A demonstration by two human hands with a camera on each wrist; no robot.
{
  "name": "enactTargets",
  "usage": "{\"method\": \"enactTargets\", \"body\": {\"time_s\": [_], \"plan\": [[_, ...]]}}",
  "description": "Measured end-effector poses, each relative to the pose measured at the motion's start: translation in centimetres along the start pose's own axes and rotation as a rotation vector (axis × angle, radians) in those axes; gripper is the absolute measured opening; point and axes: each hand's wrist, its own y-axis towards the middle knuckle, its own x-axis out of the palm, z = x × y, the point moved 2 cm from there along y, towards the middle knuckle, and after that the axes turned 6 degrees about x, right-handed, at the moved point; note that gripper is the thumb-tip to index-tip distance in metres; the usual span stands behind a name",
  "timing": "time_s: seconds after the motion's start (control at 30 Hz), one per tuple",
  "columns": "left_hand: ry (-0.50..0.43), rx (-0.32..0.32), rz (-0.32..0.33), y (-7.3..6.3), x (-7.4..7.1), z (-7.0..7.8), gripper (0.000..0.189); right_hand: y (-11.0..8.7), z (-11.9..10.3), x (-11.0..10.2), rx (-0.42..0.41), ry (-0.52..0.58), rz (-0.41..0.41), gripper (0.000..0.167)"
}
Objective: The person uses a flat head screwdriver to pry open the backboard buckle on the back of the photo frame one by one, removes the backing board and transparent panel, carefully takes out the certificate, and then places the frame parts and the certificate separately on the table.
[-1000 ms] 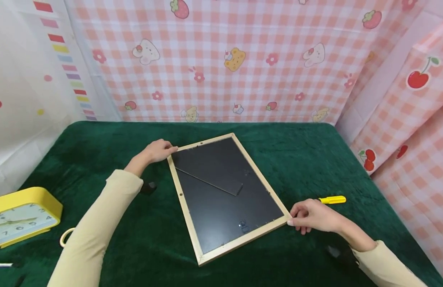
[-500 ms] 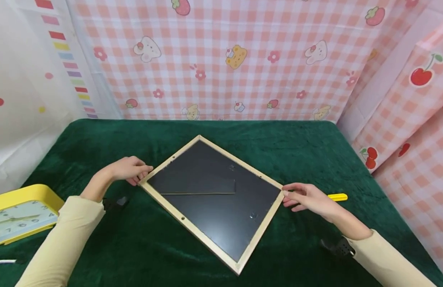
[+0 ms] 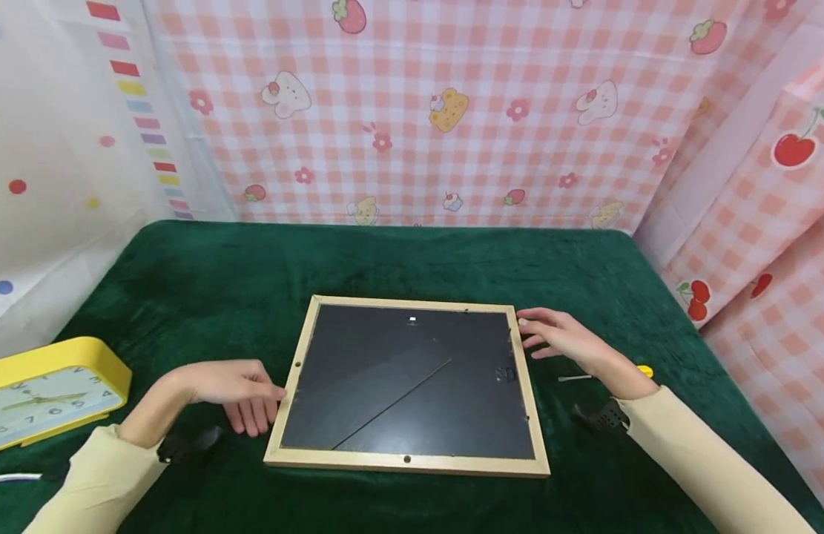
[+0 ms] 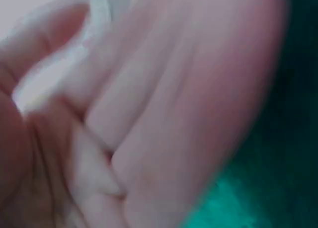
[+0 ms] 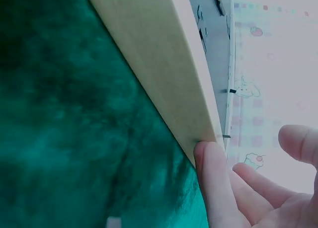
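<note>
A wooden picture frame lies face down at the centre of the head view, its black backing board up, flat on a counter covered in dark green plush cloth. The left hand sits at the frame's left edge, lower left of centre, fingertips touching the wood; its grip looks loose, fingers only slightly bent, clasping nothing. The left wrist view is filled by blurred skin and tells no more. The right hand is at the frame's upper right corner with fingers spread and relaxed, an open grip; in the right wrist view one fingertip rests against the pale side of the frame.

Just behind the right forearm, at the right of the frame, lies a yellow-handled screwdriver, mostly hidden. A yellow clock stands at the far left edge. Pink checked cloth printed with strawberries, rabbits and flowers hangs behind and to the right; a white sheet with coloured dots and stripes covers the upper left.
</note>
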Motion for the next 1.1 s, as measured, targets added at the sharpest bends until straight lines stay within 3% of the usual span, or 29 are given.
{"method": "enactTargets", "body": {"time_s": [0.13, 0.23, 0.37, 0.63, 1.1], "plan": [[0.082, 0.046, 0.238, 1.6, -1.4, -0.3, 0.037, 0.5, -0.1, 0.1, -0.003, 0.013, -0.011, 0.059], [0.105, 0.063, 0.31, 2.7, -1.6, -0.4, 0.045, 0.6, -0.1, 0.4, -0.009, 0.03, -0.041, 0.057], [0.104, 0.062, 0.308, 3.2, -1.4, -0.1, 0.048, 0.8, -0.1, 0.4, -0.012, 0.046, -0.049, 0.053], [0.049, 0.027, 0.291, 3.0, -0.5, 0.2, 0.046, 1.1, 0.2, 0.0, 0.008, 0.081, -0.016, 0.049], [0.108, 0.051, 0.26, 2.9, 0.1, 0.7, 0.045, 0.9, 0.3, -0.4, -0.004, 0.06, 0.035, 0.045]]}}
